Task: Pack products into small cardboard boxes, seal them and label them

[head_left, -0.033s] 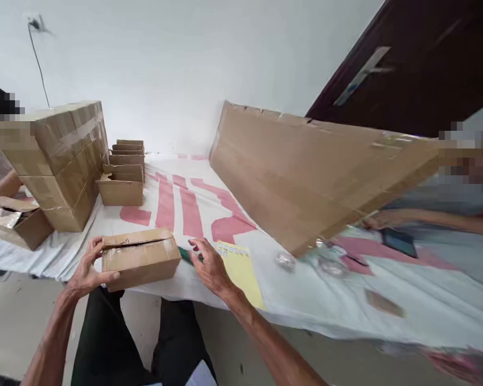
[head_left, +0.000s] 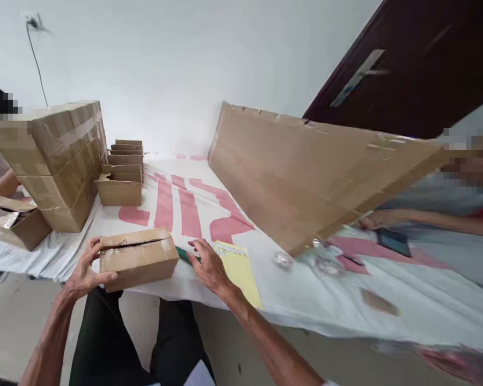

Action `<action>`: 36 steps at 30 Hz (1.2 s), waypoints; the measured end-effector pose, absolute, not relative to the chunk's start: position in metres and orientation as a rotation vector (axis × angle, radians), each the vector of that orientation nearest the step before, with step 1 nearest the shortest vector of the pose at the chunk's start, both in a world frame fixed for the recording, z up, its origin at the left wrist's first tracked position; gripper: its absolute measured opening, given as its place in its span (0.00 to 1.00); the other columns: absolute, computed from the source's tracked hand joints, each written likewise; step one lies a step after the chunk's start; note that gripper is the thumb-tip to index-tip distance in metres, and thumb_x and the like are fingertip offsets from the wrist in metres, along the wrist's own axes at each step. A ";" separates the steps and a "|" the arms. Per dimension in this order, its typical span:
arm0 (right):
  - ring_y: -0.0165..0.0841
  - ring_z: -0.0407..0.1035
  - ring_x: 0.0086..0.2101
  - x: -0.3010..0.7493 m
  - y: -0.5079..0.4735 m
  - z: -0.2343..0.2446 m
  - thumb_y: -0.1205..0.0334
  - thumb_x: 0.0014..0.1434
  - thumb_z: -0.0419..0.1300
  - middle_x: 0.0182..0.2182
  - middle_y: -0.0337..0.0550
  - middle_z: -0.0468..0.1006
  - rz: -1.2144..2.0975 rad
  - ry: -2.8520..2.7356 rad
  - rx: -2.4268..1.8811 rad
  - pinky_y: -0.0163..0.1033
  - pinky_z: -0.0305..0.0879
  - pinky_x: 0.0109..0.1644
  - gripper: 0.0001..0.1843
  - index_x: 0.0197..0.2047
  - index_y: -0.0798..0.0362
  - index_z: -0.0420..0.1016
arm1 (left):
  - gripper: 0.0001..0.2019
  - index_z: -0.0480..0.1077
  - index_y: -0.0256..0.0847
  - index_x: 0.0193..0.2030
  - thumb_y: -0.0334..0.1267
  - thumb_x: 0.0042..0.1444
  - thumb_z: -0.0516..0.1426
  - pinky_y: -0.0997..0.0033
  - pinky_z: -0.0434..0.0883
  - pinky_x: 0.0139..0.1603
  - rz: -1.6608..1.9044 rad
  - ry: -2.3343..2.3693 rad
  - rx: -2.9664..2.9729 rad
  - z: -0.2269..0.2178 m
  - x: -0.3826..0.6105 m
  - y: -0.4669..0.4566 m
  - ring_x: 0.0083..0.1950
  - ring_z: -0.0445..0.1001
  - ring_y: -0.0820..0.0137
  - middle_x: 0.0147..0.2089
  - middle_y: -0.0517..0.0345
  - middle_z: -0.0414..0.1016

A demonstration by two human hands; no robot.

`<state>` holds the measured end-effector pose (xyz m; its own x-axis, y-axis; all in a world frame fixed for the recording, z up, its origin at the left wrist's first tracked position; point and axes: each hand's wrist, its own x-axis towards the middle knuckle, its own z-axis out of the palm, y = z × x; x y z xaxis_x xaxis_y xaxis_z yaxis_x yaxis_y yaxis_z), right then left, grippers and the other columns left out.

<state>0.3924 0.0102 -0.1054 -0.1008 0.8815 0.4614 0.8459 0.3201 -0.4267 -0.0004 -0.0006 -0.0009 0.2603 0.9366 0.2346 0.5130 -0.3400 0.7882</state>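
Note:
A small brown cardboard box [head_left: 139,259] lies at the near edge of the table, its top flaps shut. My left hand [head_left: 86,268] grips its left end, thumb on top and fingers underneath. My right hand [head_left: 209,265] rests just right of the box, thumb and fingers closed round a flat green thing [head_left: 182,253] that pokes out between the box and the hand. A yellow printed sheet [head_left: 239,273] lies under and beside that hand.
Taped cartons [head_left: 60,161] are stacked at the left beside a row of small open boxes [head_left: 123,171]. A long cardboard sheet [head_left: 306,171] slants across the white-and-red cloth [head_left: 185,209]. People sit at both sides. A phone [head_left: 394,241] and a clear roll [head_left: 284,260] lie at the right.
Nothing has visibly changed apart from a slight shift of the view; both hands stay where they were.

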 end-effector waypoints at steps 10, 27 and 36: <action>0.46 0.72 0.51 0.394 0.015 -0.115 0.62 0.69 0.61 0.49 0.54 0.79 0.079 -2.225 -1.853 0.46 0.67 0.53 0.06 0.48 0.52 0.75 | 0.37 0.74 0.45 0.63 0.62 0.51 0.70 0.50 0.75 0.65 0.938 1.295 1.912 -0.002 0.001 -0.002 0.73 0.66 0.45 0.71 0.42 0.63; 0.32 0.68 0.30 0.393 0.027 0.075 0.53 0.67 0.60 0.29 0.40 0.80 0.473 -2.194 -1.221 0.38 0.58 0.36 0.15 0.35 0.52 0.82 | 0.38 0.73 0.47 0.64 0.62 0.50 0.71 0.47 0.77 0.66 1.016 1.311 1.896 -0.026 -0.003 0.001 0.74 0.66 0.42 0.73 0.42 0.63; 0.31 0.67 0.31 0.370 0.042 0.095 0.57 0.68 0.62 0.30 0.40 0.81 0.331 -2.431 -1.262 0.38 0.55 0.37 0.13 0.35 0.52 0.84 | 0.35 0.75 0.46 0.59 0.61 0.48 0.71 0.49 0.79 0.63 1.020 1.288 1.916 -0.021 0.001 0.000 0.70 0.70 0.45 0.67 0.44 0.67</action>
